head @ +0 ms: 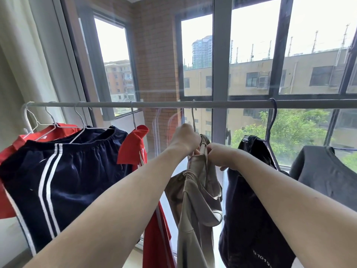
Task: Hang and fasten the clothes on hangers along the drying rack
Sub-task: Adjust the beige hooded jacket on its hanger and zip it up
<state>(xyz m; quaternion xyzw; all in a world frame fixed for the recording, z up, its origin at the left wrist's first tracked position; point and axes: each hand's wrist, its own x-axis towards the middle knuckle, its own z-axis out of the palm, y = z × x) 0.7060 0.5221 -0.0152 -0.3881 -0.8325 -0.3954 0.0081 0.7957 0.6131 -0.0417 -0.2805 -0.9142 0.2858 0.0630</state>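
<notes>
A beige garment [197,190] hung from a wire hanger [193,120] hooked on the rack's grey rail [154,104], between a red shirt [133,146] and a black garment [249,190]. Left hand [186,138] gripped the hanger's neck and the cloth top, fingers curled. Right hand [222,154] pinched the beige fabric just beside it. Navy striped shorts [63,175] hung further left; a dark grey T-shirt [324,171] further right, before the window [251,55].

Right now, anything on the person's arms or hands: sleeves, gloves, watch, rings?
Nothing visible. Both forearms run bare from the bottom edge of the frame to the left hand and right hand: no sleeves, gloves, watch or wristband. No rings seen, though the curled fingers are mostly hidden.
</notes>
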